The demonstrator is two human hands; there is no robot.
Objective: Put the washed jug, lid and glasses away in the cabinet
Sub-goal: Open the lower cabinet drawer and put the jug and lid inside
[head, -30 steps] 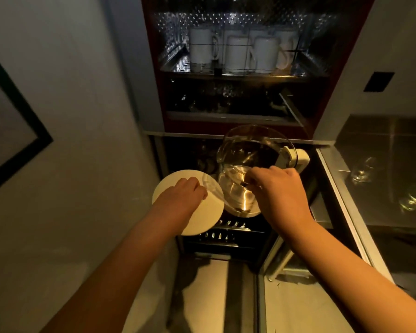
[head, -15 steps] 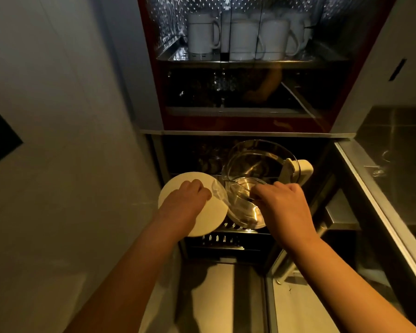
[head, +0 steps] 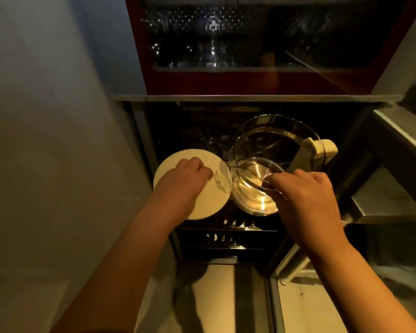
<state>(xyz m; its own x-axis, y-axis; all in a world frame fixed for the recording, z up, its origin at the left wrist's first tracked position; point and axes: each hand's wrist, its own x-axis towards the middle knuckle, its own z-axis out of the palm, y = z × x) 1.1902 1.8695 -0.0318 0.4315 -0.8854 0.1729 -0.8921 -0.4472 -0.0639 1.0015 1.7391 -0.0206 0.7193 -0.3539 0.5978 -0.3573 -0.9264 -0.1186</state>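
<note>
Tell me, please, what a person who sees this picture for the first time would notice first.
The eye goes first to the clear glass jug with a cream handle, held at its rim by the right hand in the middle of the picture, above the dark lower rack. Just left of it, the left hand grips the round white lid, bright against the dark. Above both, faint glassware glints inside the red-framed cabinet.

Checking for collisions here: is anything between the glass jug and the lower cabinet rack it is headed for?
Nothing visible blocks it. The clear glass jug, held by the right hand, hangs over the dark lower rack; the rack's contents are too dark to judge.
</note>
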